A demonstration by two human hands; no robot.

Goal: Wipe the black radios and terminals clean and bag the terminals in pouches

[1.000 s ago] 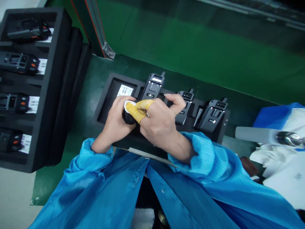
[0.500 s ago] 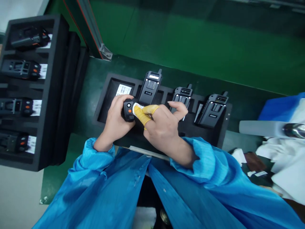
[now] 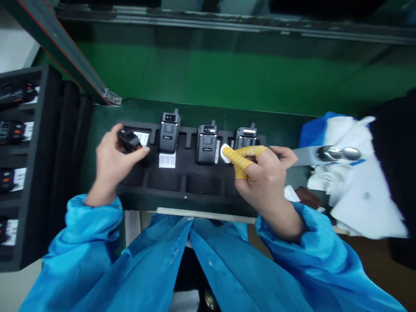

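Note:
My left hand (image 3: 112, 162) grips a small black radio unit (image 3: 130, 141) over the left end of a black foam tray (image 3: 182, 182). A white label (image 3: 142, 138) lies in the tray slot just behind it. My right hand (image 3: 264, 173), with yellow finger cots on two fingers, pinches a small white wipe (image 3: 225, 154) near the right end of the tray. Three black radios stand upright in the tray: one on the left (image 3: 169, 132), one in the middle (image 3: 206, 143), one on the right (image 3: 246, 138). Blue sleeves cover both my arms.
A stack of black foam trays (image 3: 42, 173) holding several more radios with labels stands at the left. White cloths (image 3: 360, 190) and a grey-handled metal tool (image 3: 328, 154) lie at the right. A green conveyor belt (image 3: 227, 78) runs behind the tray; a metal frame post (image 3: 65, 47) slants at top left.
My hands have parted: the left carried the radio unit leftward over the tray's left slot, the right moved rightward with the wipe. The camera tilted and shifted its view.

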